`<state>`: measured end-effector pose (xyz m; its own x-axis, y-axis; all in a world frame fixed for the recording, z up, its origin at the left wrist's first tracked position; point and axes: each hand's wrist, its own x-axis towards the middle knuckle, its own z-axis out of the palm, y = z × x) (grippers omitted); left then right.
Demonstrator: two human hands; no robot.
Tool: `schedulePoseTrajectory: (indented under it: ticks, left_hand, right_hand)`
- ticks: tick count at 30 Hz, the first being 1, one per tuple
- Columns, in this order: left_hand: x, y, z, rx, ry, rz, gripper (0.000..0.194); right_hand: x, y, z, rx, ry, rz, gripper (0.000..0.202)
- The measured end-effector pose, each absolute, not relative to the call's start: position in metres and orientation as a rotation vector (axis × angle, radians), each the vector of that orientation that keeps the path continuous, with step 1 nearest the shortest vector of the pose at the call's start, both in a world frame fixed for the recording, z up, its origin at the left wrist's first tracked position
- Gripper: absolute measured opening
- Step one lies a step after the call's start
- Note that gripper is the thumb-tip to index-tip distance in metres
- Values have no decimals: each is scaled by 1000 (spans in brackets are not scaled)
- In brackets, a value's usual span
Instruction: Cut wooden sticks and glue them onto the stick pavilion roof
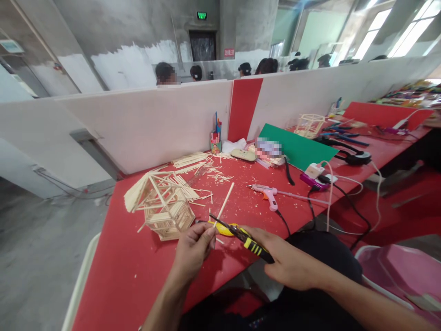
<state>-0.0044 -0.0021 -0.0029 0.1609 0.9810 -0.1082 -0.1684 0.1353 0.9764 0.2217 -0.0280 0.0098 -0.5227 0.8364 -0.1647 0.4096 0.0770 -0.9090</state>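
Between thumb and fingers, my left hand [195, 243] pinches the lower end of a thin wooden stick [225, 202], which slants up to the right. My right hand [280, 257] is wrapped round the handles of black and yellow pliers [253, 244]. The jaws of the pliers lie against the stick just above my left fingertips. Behind my hands, a yellow tool [225, 229] lies on the red table [151, 271]. Left of it stands a small house-shaped frame of glued sticks [168, 211].
Loose sticks [189, 161] are spread behind the frame. A pink glue gun [270, 195] lies to the right, its cable running toward a purple power strip [313, 181]. A green board [298, 147] and a cup of pens [216, 142] are near the white partition [155, 119]. Several people's heads show beyond it.
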Motion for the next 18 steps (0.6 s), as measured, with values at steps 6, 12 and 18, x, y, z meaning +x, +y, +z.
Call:
schedulePoseTrajectory:
  ticks: [6,12,18]
  left_hand:
    - [-4,2,-18,1157,1070,1273,32]
    - [-2,6,-15,944,1160,1324,28]
    - [-12,-2,-14,772,1137,1373,29]
  right_hand:
    - [211,-22,11,-1061,-1052,2290,50]
    - [212,40,9,-1650,-1611,1832,24]
    - [221,59,-6,-1863,-1936,1321,33]
